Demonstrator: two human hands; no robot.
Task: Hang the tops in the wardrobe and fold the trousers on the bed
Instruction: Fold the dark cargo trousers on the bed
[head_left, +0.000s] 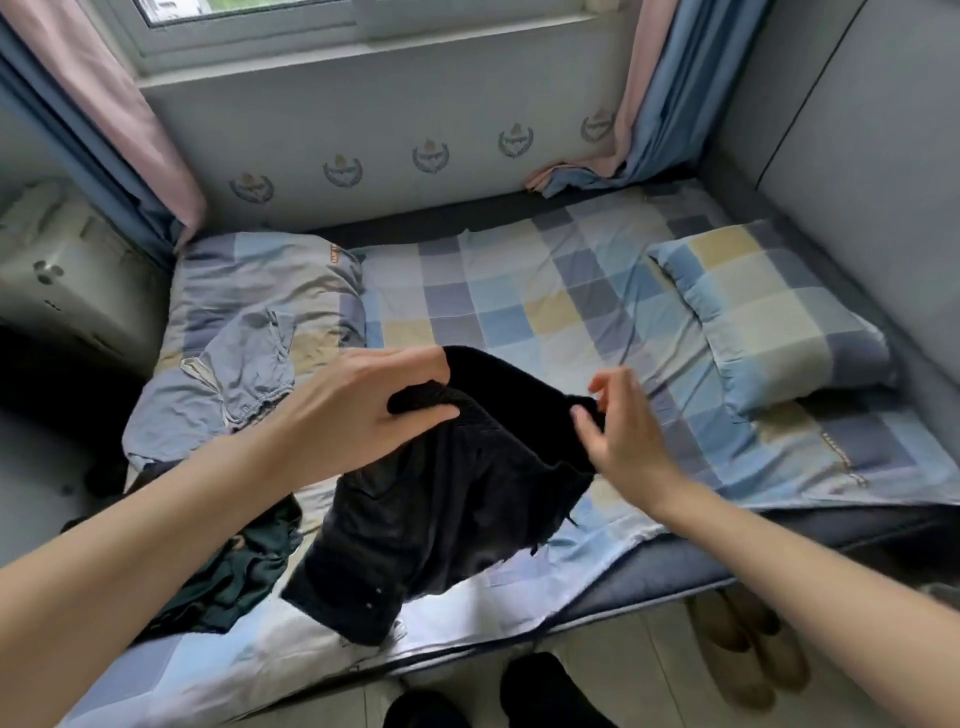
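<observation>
A black garment hangs above the near edge of the bed, its lower end drooping onto the sheet. My left hand grips its bunched upper edge between fingers and thumb. My right hand is at the other end of that edge, fingers loosely spread and touching the cloth; a firm hold does not show. A dark green garment lies crumpled on the bed at the near left. A grey-blue pair of trousers lies on the folded quilt further left.
A checked pillow lies at the right end of the bed, a folded checked quilt at the left. Curtains hang at both sides of the window. A white appliance stands at the left. Shoes sit on the floor under the bed edge.
</observation>
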